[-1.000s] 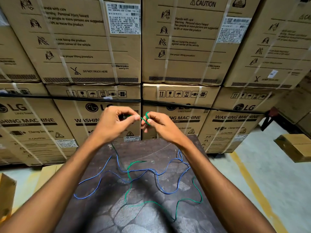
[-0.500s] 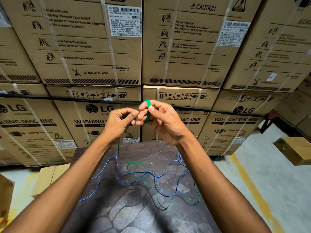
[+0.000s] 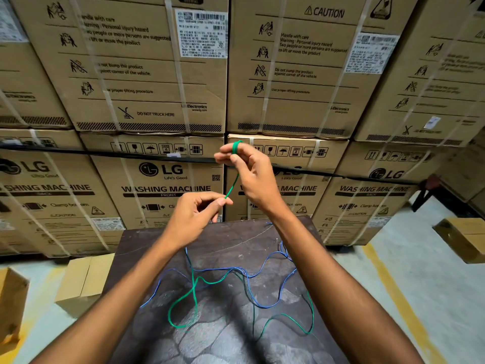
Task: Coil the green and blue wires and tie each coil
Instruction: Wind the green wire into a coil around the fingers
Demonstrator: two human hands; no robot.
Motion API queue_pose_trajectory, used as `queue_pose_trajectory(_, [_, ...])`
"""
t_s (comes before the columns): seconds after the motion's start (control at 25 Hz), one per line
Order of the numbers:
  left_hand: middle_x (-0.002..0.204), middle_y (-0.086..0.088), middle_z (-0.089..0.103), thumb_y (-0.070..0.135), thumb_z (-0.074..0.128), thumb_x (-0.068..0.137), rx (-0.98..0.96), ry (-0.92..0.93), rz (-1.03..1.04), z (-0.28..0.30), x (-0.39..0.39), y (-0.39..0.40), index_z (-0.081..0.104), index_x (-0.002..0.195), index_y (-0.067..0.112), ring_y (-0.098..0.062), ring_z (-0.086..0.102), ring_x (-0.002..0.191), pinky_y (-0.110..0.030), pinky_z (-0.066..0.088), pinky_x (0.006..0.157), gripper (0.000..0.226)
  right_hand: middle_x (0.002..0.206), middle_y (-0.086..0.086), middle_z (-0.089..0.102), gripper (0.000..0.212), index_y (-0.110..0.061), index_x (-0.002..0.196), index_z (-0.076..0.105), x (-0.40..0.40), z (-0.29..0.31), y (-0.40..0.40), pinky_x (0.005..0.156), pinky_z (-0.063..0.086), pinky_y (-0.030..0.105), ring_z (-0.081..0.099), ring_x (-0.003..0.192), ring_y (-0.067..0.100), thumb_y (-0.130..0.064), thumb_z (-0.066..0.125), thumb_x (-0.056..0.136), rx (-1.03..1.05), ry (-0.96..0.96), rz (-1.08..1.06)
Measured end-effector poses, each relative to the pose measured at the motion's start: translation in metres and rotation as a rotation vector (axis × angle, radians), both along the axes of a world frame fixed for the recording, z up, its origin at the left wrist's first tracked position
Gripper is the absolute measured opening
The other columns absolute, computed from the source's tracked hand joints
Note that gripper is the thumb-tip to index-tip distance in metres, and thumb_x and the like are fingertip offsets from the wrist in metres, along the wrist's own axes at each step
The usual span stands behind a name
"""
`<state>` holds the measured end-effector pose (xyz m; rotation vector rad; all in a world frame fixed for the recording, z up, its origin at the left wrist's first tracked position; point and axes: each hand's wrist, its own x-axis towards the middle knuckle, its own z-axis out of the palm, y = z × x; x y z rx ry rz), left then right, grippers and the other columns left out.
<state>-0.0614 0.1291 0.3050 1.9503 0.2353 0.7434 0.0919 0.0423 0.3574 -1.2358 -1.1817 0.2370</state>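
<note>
A small green coil (image 3: 236, 146) is wound around the fingertips of my right hand (image 3: 252, 174), held up above the far end of the table. From the coil a taut stretch of the green wire (image 3: 232, 187) runs down to my left hand (image 3: 195, 216), which pinches it between thumb and forefinger. Below my left hand the green wire hangs to the dark table (image 3: 147, 240) and lies there in loose loops. The blue wire (image 3: 262, 269) sprawls uncoiled across the table, crossing the green one.
Stacked cardboard washing-machine boxes (image 3: 162, 179) form a wall right behind the table. Smaller cartons stand on the floor at the left (image 3: 81, 282) and right (image 3: 464, 237). A yellow floor line (image 3: 393, 295) runs past the table's right side.
My hands have drawn apart: the right one rose with the coil, the left dropped lower, stretching the green wire between them. The green loops on the table have shifted leftward.
</note>
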Motion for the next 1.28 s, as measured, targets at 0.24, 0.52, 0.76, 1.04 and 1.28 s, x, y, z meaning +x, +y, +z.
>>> queue_pose_trajectory(0.24, [0.055, 0.017, 0.059, 0.017, 0.068, 0.097, 0.076, -0.091, 0.110, 0.034, -0.017, 0.023, 0.074, 0.079, 0.014, 0.004, 0.045, 0.052, -0.015, 0.035, 0.052, 0.019, 0.101, 0.004, 0.071, 0.019, -0.006, 0.108, 0.065, 0.007, -0.027, -0.010, 0.090, 0.059, 0.036, 0.075, 0.088, 0.016, 0.000, 0.047, 0.104, -0.367, -0.315, 0.018])
queue_pose_trajectory(0.52, [0.060, -0.002, 0.063, 0.024, 0.071, 0.091, -0.114, -0.137, 0.123, 0.053, 0.003, 0.042, 0.076, 0.073, 0.023, -0.007, 0.047, 0.053, -0.017, 0.035, 0.051, 0.018, 0.091, 0.019, 0.065, 0.028, 0.008, 0.112, 0.060, -0.015, -0.010, -0.032, 0.075, 0.053, 0.029, 0.063, 0.071, 0.022, -0.003, 0.034, 0.111, -0.360, 0.141, 0.553])
queue_pose_trajectory(0.76, [0.058, 0.001, 0.054, 0.044, 0.071, 0.090, -0.437, -0.160, 0.053, 0.026, 0.021, 0.027, 0.075, 0.083, 0.020, -0.014, 0.037, 0.056, -0.027, 0.031, 0.053, 0.025, 0.093, 0.011, 0.075, 0.029, 0.003, 0.113, 0.059, -0.024, 0.017, -0.034, 0.083, 0.060, 0.029, 0.074, 0.083, 0.019, 0.003, 0.031, 0.109, -0.042, 0.496, 0.628])
queue_pose_trajectory(1.04, [0.051, 0.003, 0.047, 0.017, 0.057, 0.103, -0.253, -0.030, 0.060, -0.016, 0.009, -0.001, 0.076, 0.086, 0.019, -0.003, 0.030, 0.042, -0.017, 0.021, 0.043, 0.025, 0.108, 0.017, 0.075, 0.024, 0.006, 0.124, 0.059, 0.001, 0.036, -0.010, 0.096, 0.057, 0.033, 0.074, 0.101, 0.025, 0.001, 0.041, 0.108, 0.155, 0.378, 0.282])
queue_pose_trajectory(1.28, [0.054, -0.008, 0.052, 0.033, 0.061, 0.096, -0.033, -0.038, 0.028, 0.000, -0.012, 0.003, 0.079, 0.089, 0.021, -0.012, 0.040, 0.052, -0.026, 0.028, 0.050, 0.022, 0.108, 0.007, 0.074, 0.022, 0.000, 0.117, 0.066, 0.011, 0.007, 0.004, 0.100, 0.057, 0.037, 0.074, 0.105, 0.017, 0.000, 0.048, 0.104, -0.116, -0.278, -0.014])
